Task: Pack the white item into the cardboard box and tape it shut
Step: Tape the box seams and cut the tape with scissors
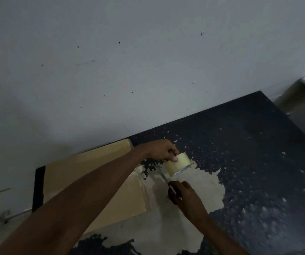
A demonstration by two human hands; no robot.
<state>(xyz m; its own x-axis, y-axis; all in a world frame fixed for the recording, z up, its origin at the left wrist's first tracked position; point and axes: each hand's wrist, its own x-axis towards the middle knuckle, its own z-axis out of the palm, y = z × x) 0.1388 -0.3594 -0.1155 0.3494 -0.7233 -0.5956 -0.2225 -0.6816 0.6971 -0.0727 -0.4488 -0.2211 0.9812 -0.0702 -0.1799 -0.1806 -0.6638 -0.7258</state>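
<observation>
Pale grey wall (129,52), pocked with small dark holes, fills the upper half of our view, and below it a dark table (267,153) runs off to the right, its top worn through to a pale patch in the middle. At the left of the table lies the cardboard box (93,181), flat and closed, its far edge against the wall; whatever is inside it is hidden from us. A glossy strip of clear tape (142,181) shows along the box's right edge. Our left arm crosses over the box, and our left hand (159,151) grips the tape roll (178,164) just past that edge, thumb on its outer face and fingers curled over the top, the roll tilted and held off the table. Below the roll, the scissors (163,177) point up toward it, their tip just beneath it; we cannot tell whether the blades are apart. Our right hand (184,194) holds the black handles, fingers curled through them.
</observation>
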